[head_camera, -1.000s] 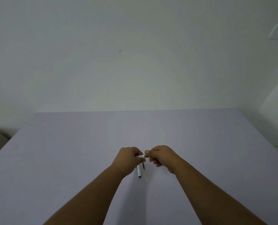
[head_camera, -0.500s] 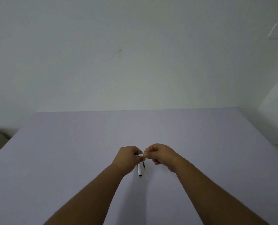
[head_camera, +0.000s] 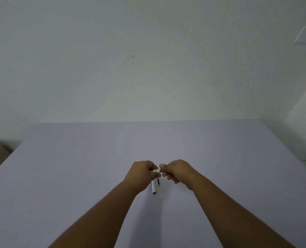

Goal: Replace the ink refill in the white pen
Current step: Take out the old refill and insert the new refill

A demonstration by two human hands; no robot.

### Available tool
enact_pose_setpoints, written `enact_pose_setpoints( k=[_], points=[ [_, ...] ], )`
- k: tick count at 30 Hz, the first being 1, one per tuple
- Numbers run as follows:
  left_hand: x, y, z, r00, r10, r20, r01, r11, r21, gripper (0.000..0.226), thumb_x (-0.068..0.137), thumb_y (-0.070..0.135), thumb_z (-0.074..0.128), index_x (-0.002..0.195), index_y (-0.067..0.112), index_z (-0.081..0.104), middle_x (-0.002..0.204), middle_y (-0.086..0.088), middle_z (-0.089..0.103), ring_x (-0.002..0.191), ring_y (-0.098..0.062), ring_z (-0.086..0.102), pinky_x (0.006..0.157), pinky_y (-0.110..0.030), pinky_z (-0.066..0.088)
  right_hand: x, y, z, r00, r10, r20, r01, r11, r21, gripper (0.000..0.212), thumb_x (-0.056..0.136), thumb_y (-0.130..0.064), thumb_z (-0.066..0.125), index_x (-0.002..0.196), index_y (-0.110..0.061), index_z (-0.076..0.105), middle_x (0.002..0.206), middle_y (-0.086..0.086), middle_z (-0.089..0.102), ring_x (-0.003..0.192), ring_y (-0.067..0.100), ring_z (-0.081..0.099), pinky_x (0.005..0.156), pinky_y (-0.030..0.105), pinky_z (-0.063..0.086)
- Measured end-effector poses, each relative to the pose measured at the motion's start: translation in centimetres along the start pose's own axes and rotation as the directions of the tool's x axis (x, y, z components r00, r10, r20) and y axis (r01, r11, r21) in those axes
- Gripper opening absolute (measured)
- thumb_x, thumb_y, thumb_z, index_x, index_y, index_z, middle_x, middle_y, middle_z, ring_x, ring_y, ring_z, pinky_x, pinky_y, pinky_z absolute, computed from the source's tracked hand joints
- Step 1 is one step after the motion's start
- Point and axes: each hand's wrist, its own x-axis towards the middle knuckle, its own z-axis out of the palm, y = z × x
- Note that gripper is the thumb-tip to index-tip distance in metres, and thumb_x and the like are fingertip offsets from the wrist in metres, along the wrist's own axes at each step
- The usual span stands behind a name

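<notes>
Head view, hands (head_camera: 143, 173) still gripping white pen (head_camera: 155, 170)

Left hand (head_camera: 142, 173) and right hand (head_camera: 177, 170) pinch white pen (head_camera: 155, 170).

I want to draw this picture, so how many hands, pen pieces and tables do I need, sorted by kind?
Hands: 2, the left hand and right hand.
White pen pieces: 2, one held between both hands, one lying on the table.
Thin refills: 1, lying on the table.
Tables: 1.
Total: 6
</notes>
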Motion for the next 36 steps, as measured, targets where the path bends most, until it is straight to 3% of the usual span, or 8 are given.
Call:
enact_pose_setpoints(
  k=[4,6,10,14,21,26,32,36],
  points=[
    [0.0,0.0,-0.2,1.000,-0.001,0.001,0.001,1.000,-0.008,0.010,0.078,0.028,0.071,0.075,0.023,0.063,0.066,0.015,0.056,0.056,-0.002,0.049,0.049,-0.014,0.032,-0.4,0.3,-0.1,0.993,-0.116,-0.006,0.116,0.993,0.023,0.013,0.078,-0.034,0.069,0.079,-0.022,0.067,0.083,-0.005,0.067,0.077,0.009,0.058,0.067,0.023,0.045],
    [0.0,0.0,-0.2,1.000,0.001,0.003,-0.001,1.000,-0.010,0.007,0.078,0.027,0.071,0.077,0.021,0.066,0.065,0.015,0.056,0.056,-0.002,0.050,0.049,-0.014,0.032,-0.5,0.4,-0.2,0.990,-0.142,-0.014,0.142,0.990,0.004,0.007,0.077,-0.029,0.070,0.074,-0.022,0.068,0.079,-0.006,0.068,0.075,0.008,0.059,0.069,0.024,0.046],
    [0.0,0.2,-0.1,1.000,0.008,-0.006,-0.008,1.000,0.000,0.010,0.079,0.027,0.071,0.078,0.021,0.063,0.064,0.014,0.053,0.054,-0.002,0.047,0.048,-0.014,0.031,-0.2,0.0,-0.2,0.999,-0.042,0.010,0.043,0.996,-0.075,0.028,0.085,-0.040,0.060,0.064,-0.022,0.065,0.065,-0.005,0.063,0.062,0.010,0.052,0.060,0.022,0.042],
    [0.2,0.2,-0.3,1.000,0.003,0.002,-0.003,1.000,-0.014,0.010,0.079,0.026,0.071,0.083,0.018,0.068,0.066,0.016,0.055,0.055,-0.001,0.050,0.048,-0.013,0.031,-0.4,-0.1,-0.3,0.989,-0.147,0.009,0.147,0.989,0.019,0.009,0.082,-0.027,0.065,0.073,-0.026,0.067,0.077,-0.010,0.065,0.073,0.005,0.056,0.066,0.021,0.042],
    [0.4,0.4,0.1,1.000,0.018,-0.010,-0.018,1.000,-0.017,0.017,0.078,0.020,0.070,0.067,0.025,0.059,0.059,0.011,0.052,0.050,-0.004,0.044,0.048,-0.016,0.031,0.2,-0.6,-0.4,0.996,0.079,0.036,-0.077,0.995,-0.060,0.045,0.090,-0.043,0.051,0.057,-0.017,0.064,0.061,-0.002,0.057,0.061,0.015,0.047,0.063,0.024,0.039],
    [0.8,0.2,-0.2,1.000,0.000,0.007,0.000,0.999,-0.035,0.010,0.077,0.020,0.072,0.072,0.021,0.064,0.063,0.012,0.055,0.051,-0.004,0.047,0.047,-0.015,0.032,0.3,0.3,-0.7,0.992,-0.123,-0.002,0.122,0.992,0.038,0.011,0.078,-0.036,0.068,0.073,-0.027,0.069,0.078,-0.011,0.068,0.075,0.006,0.058,0.066,0.022,0.043],
    [0.9,0.4,0.0,0.999,0.036,0.023,-0.036,0.999,0.012,0.014,0.077,0.020,0.073,0.070,0.021,0.061,0.060,0.012,0.052,0.051,-0.004,0.045,0.048,-0.015,0.032,0.9,0.0,-0.7,1.000,-0.009,-0.005,0.009,0.996,-0.088,0.031,0.089,-0.042,0.054,0.069,-0.022,0.067,0.065,-0.007,0.062,0.062,0.010,0.050,0.061,0.022,0.043],
    [1.1,0.4,-0.2,0.999,0.037,0.011,-0.037,0.999,-0.004,0.010,0.078,0.020,0.072,0.075,0.018,0.063,0.063,0.011,0.052,0.052,-0.004,0.045,0.048,-0.016,0.032,0.9,0.4,-0.7,0.995,-0.095,-0.007,0.095,0.995,0.010,0.019,0.083,-0.043,0.061,0.077,-0.025,0.067,0.078,-0.008,0.067,0.071,0.010,0.055,0.066,0.023,0.046]
  ],
)
